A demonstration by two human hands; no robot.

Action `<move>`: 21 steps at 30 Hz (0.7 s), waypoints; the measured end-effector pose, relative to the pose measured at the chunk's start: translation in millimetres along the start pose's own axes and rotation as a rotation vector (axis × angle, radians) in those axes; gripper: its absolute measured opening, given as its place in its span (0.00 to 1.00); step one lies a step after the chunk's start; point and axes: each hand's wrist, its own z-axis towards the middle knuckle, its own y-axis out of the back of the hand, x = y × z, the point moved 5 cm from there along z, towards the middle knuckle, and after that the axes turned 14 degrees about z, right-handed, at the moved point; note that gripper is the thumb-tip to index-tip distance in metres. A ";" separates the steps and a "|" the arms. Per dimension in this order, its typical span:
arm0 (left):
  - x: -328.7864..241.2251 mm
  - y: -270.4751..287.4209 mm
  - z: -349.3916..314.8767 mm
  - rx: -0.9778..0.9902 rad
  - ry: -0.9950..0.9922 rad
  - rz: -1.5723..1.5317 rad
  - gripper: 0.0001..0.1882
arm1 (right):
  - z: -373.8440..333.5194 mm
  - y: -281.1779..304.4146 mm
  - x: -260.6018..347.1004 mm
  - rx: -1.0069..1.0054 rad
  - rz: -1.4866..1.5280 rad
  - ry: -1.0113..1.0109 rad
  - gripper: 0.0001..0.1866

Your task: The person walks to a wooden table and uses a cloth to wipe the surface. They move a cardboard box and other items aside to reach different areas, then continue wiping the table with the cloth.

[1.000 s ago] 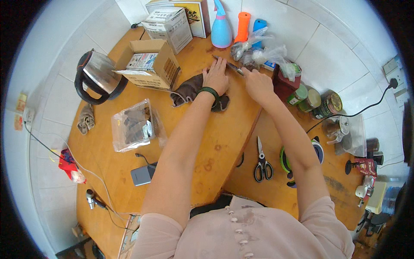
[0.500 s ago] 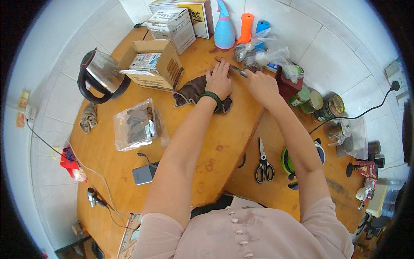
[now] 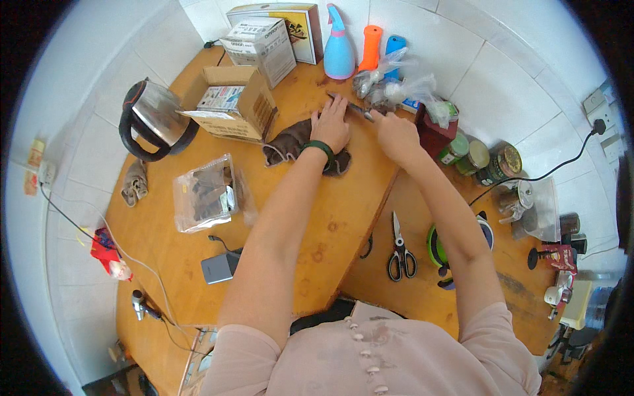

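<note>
Dark brown cloth (image 3: 290, 142) crumpled flat on wooden table; thin dark tool (image 3: 353, 105) lies angled beyond it.

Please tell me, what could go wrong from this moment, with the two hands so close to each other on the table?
1. The right hand holds a thin metal tool whose tip lies beside the left hand; a slip could possibly hurt those fingers.
2. The left hand presses a dark cloth flat; if the cloth slides on the wooden table, the tool may skid.
3. Clear plastic bags lie just behind the hands and could be knocked or snagged.
</note>
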 end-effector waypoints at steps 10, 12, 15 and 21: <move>1.7 -0.8 4.5 -0.020 0.016 -0.030 0.33 | 5.1 -11.0 0.1 -0.088 0.007 0.018 0.18; 0.6 -0.6 4.0 -0.031 -0.018 0.003 0.33 | 2.5 -10.6 -2.7 -0.041 -0.025 0.000 0.17; 1.4 -1.3 3.3 -0.031 -0.012 0.007 0.33 | 3.3 -3.5 -1.2 -0.104 -0.007 0.029 0.17; 1.0 -0.1 1.4 -0.073 -0.012 -0.020 0.32 | 4.3 -3.2 1.6 0.016 0.027 -0.012 0.16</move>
